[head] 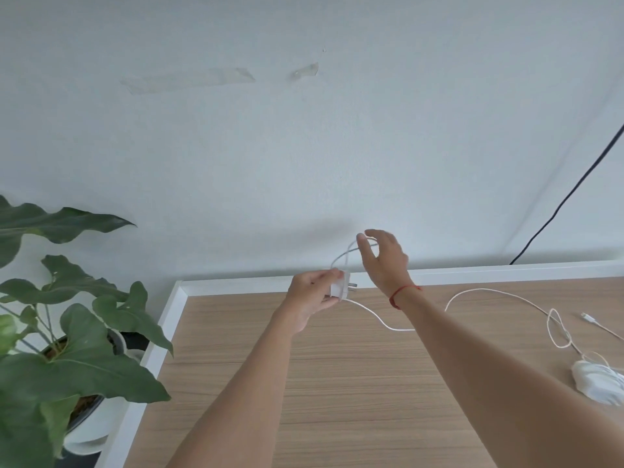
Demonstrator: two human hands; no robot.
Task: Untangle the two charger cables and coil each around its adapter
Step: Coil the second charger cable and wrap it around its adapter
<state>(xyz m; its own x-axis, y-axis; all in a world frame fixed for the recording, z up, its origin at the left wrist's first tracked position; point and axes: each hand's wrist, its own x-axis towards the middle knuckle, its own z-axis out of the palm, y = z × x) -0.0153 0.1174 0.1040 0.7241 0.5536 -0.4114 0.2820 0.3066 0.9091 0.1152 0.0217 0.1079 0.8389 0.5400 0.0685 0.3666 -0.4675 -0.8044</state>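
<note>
Adapter (337, 288) in left hand (312, 293), cable (391, 328) in right hand (385, 261); potted plant (84, 332)

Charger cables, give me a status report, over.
Left hand grips white adapter; right hand pinches a cable loop above it. Rest of cable trails right across table. Second adapter lies near right edge. Nothing blocks the hands.

The small white plug adapter (338, 287) is mostly covered by the left hand (312, 293). Its thin white cable (401, 330) disappears behind the right forearm (449, 332). The second white adapter wrapped in cable (596, 383) is blurred and cut off by the right edge.
</note>
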